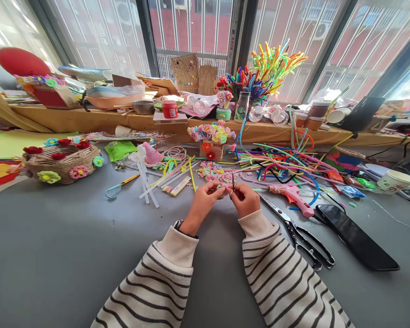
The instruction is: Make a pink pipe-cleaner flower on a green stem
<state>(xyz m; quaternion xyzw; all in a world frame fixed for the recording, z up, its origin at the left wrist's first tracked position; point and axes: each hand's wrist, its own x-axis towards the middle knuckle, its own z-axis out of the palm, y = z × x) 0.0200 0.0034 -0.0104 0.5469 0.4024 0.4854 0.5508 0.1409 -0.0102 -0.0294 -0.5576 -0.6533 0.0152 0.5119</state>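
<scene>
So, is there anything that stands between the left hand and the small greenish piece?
Nothing visible does: the left hand holds the small greenish piece directly. The large scissors lie aside, past the right hand.

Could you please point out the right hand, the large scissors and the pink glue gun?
Right hand (248, 200): head view, back of the hand.
Large scissors (287, 219): head view, around the pivot.
Pink glue gun (296, 194): head view, its body.

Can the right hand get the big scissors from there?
Probably yes: the big scissors lie uncovered close beside the right hand, though it would likely have to put down the thin dark piece first.
</scene>
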